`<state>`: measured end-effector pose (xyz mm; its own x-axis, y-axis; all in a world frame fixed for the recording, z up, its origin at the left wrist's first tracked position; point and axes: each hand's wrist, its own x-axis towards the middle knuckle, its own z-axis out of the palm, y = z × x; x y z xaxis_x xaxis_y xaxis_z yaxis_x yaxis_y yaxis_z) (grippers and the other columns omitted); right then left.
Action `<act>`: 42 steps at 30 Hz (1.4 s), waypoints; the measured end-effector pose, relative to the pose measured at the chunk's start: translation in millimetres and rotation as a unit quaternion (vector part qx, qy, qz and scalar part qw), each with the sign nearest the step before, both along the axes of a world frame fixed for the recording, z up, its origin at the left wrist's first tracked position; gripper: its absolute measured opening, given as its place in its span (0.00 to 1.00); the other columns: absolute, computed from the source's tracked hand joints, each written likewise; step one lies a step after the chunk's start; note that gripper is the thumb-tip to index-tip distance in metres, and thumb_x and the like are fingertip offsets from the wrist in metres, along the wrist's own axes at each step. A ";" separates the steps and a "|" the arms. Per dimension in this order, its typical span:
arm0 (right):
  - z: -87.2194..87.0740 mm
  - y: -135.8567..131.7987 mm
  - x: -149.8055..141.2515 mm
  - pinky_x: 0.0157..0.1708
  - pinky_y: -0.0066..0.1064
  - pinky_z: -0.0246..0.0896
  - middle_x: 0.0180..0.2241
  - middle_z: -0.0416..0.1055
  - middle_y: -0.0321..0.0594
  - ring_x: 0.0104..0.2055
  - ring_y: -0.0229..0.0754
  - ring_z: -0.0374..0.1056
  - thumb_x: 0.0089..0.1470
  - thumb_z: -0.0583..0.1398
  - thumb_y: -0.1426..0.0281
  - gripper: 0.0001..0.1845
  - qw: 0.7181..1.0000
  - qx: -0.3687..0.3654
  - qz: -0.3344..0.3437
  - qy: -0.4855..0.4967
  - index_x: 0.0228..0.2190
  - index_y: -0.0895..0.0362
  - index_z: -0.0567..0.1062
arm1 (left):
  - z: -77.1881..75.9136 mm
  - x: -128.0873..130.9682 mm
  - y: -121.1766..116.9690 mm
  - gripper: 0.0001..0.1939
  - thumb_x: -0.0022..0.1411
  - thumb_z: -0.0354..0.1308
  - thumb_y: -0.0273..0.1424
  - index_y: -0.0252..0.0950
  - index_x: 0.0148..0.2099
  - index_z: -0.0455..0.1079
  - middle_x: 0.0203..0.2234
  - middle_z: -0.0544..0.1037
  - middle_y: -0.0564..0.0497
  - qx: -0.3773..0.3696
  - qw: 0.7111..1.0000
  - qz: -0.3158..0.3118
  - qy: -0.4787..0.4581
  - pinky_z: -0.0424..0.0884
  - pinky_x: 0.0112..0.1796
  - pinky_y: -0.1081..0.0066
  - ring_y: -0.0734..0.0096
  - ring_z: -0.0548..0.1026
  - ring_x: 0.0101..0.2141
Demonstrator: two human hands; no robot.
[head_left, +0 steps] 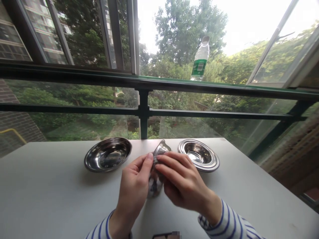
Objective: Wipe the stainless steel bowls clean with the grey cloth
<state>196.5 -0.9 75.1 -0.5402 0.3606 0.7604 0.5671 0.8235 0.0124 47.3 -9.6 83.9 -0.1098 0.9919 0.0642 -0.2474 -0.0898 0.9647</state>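
Observation:
Between my hands, above the table's middle, a shiny metal bowl (155, 187) is tilted up on its side. My left hand (136, 184) grips its left edge, with the thumb pressed near the top. From the other side, the bent fingers of my right hand (183, 179) lie over the bowl and hide much of it. I cannot tell whether something small is under those fingers. Beyond my left hand sits a wide, shiny steel bowl (99, 154). Behind my right hand are steel bowls (214, 161) that look nested, with several rims showing.
The white table (57, 196) reaches to a glass panel with a dark green railing (99, 79). A clear plastic bottle with a green label (199, 66) stands on the railing. A dark-edged object (164, 236) shows partly at the near edge.

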 end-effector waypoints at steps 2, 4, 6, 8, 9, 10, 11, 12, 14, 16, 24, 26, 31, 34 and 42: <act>1.7 5.6 5.8 0.48 0.44 0.60 0.48 0.68 0.46 0.51 0.49 0.60 0.52 0.53 0.74 0.19 0.998 -0.030 -0.037 0.045 0.47 0.59 0.68 | 2.8 2.9 -2.6 0.12 0.51 0.61 0.38 0.34 0.31 0.75 0.13 0.68 0.57 -0.017 1.000 0.012 -0.010 0.60 0.18 0.81 0.81 0.62 0.16; 2.9 6.6 8.2 0.47 0.45 0.61 0.48 0.69 0.46 0.50 0.49 0.61 0.52 0.53 0.75 0.19 0.996 -0.041 -0.046 0.060 0.47 0.58 0.68 | 4.5 4.1 -3.4 0.12 0.50 0.61 0.38 0.34 0.30 0.75 0.11 0.65 0.59 -0.023 0.999 0.020 -0.023 0.60 0.18 0.81 0.81 0.62 0.16; 2.3 2.1 5.0 0.48 0.45 0.60 0.48 0.69 0.45 0.50 0.50 0.60 0.50 0.54 0.73 0.19 0.999 -0.024 -0.017 0.032 0.46 0.59 0.69 | 4.3 2.7 -1.7 0.12 0.50 0.62 0.38 0.34 0.33 0.75 0.13 0.68 0.58 -0.024 0.999 0.013 -0.030 0.62 0.19 0.81 0.79 0.65 0.18; -0.2 -5.1 -2.5 0.48 0.45 0.60 0.48 0.70 0.43 0.51 0.51 0.60 0.48 0.55 0.72 0.18 1.000 0.012 0.022 -0.005 0.43 0.59 0.71 | 3.2 -0.4 1.4 0.14 0.50 0.62 0.39 0.35 0.36 0.75 0.18 0.73 0.55 -0.021 0.999 0.002 -0.033 0.64 0.22 0.81 0.78 0.68 0.21; -1.7 -8.4 -6.4 0.48 0.44 0.59 0.47 0.70 0.42 0.51 0.50 0.60 0.48 0.56 0.71 0.18 0.999 0.030 0.037 -0.019 0.42 0.59 0.72 | 2.6 -2.1 3.1 0.14 0.50 0.62 0.39 0.35 0.37 0.75 0.20 0.74 0.54 -0.019 0.999 -0.003 -0.034 0.65 0.23 0.81 0.77 0.69 0.23; -3.2 -10.9 -9.6 0.48 0.42 0.59 0.46 0.71 0.41 0.51 0.50 0.61 0.47 0.56 0.72 0.17 0.997 0.048 0.045 -0.031 0.41 0.59 0.73 | 2.3 -3.6 4.5 0.14 0.50 0.62 0.39 0.35 0.37 0.75 0.22 0.75 0.54 -0.018 0.999 -0.009 -0.035 0.66 0.24 0.81 0.76 0.70 0.25; -4.5 -12.2 -11.7 0.47 0.41 0.59 0.46 0.71 0.40 0.50 0.49 0.61 0.47 0.56 0.72 0.17 0.996 0.064 0.049 -0.040 0.41 0.59 0.73 | 2.0 -4.7 5.6 0.15 0.51 0.62 0.39 0.34 0.38 0.75 0.23 0.75 0.53 -0.018 0.999 -0.015 -0.035 0.66 0.25 0.81 0.76 0.71 0.26; -5.5 -12.3 -12.4 0.47 0.41 0.59 0.46 0.72 0.40 0.50 0.49 0.61 0.47 0.56 0.72 0.17 0.995 0.076 0.051 -0.046 0.41 0.59 0.74 | 1.8 -5.4 6.3 0.14 0.51 0.62 0.39 0.34 0.37 0.75 0.23 0.75 0.53 -0.018 0.999 -0.021 -0.033 0.66 0.25 0.81 0.75 0.71 0.27; -6.6 -8.8 -9.4 0.48 0.41 0.60 0.47 0.71 0.41 0.50 0.49 0.61 0.48 0.56 0.72 0.18 0.993 0.090 0.049 -0.053 0.42 0.60 0.73 | 1.1 -5.5 6.9 0.14 0.51 0.61 0.39 0.34 0.36 0.75 0.23 0.74 0.53 -0.016 0.999 -0.028 -0.030 0.66 0.26 0.80 0.76 0.70 0.27; -6.7 -1.9 -2.7 0.48 0.42 0.60 0.49 0.69 0.43 0.51 0.50 0.60 0.48 0.56 0.71 0.19 0.995 0.084 0.039 -0.042 0.45 0.60 0.71 | -0.1 -4.4 6.5 0.13 0.51 0.61 0.39 0.34 0.33 0.75 0.21 0.73 0.54 -0.016 0.999 -0.020 -0.030 0.66 0.25 0.80 0.78 0.69 0.24; -10.6 -1.9 -3.4 0.48 0.45 0.61 0.50 0.67 0.48 0.52 0.52 0.60 0.49 0.56 0.74 0.21 0.999 0.029 -0.005 0.029 0.47 0.60 0.69 | -1.4 -4.7 4.8 0.14 0.50 0.61 0.41 0.35 0.33 0.75 0.17 0.71 0.57 -0.016 0.999 0.035 -0.003 0.63 0.21 0.82 0.81 0.66 0.20; -12.2 -7.7 -9.2 0.48 0.44 0.61 0.49 0.69 0.45 0.52 0.52 0.60 0.48 0.57 0.72 0.20 0.997 0.072 0.022 -0.018 0.45 0.60 0.71 | -0.6 -6.1 5.4 0.15 0.49 0.63 0.39 0.36 0.37 0.75 0.20 0.73 0.55 -0.006 1.000 0.025 -0.005 0.66 0.26 0.82 0.78 0.70 0.25; -12.6 2.9 -3.3 0.49 0.45 0.61 0.50 0.67 0.46 0.53 0.51 0.60 0.50 0.56 0.73 0.22 0.998 0.064 0.019 0.004 0.48 0.59 0.68 | -2.0 -5.3 7.0 0.13 0.51 0.61 0.39 0.35 0.35 0.76 0.20 0.73 0.55 0.006 1.000 0.015 -0.005 0.67 0.26 0.81 0.77 0.70 0.25; -11.5 14.2 3.9 0.48 0.45 0.62 0.49 0.67 0.47 0.52 0.48 0.61 0.53 0.52 0.76 0.21 0.991 -0.040 -0.046 0.123 0.49 0.56 0.66 | -2.9 -3.4 5.5 0.13 0.52 0.60 0.40 0.34 0.29 0.75 0.15 0.68 0.57 -0.003 1.000 0.011 -0.006 0.62 0.21 0.82 0.82 0.63 0.17; -12.2 -1.6 -2.4 0.49 0.49 0.60 0.51 0.66 0.48 0.54 0.54 0.58 0.49 0.56 0.73 0.24 0.998 0.052 0.004 0.027 0.50 0.58 0.67 | -1.3 -6.5 3.0 0.11 0.52 0.61 0.38 0.34 0.27 0.74 0.17 0.69 0.56 0.004 1.000 0.009 -0.018 0.63 0.22 0.80 0.79 0.66 0.21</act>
<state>194.1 -2.6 62.9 -0.4997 0.2736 0.8219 0.5629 0.8238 0.0680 40.8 -6.6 82.5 -0.1305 0.9891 0.0677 -0.2805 -0.1023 0.9544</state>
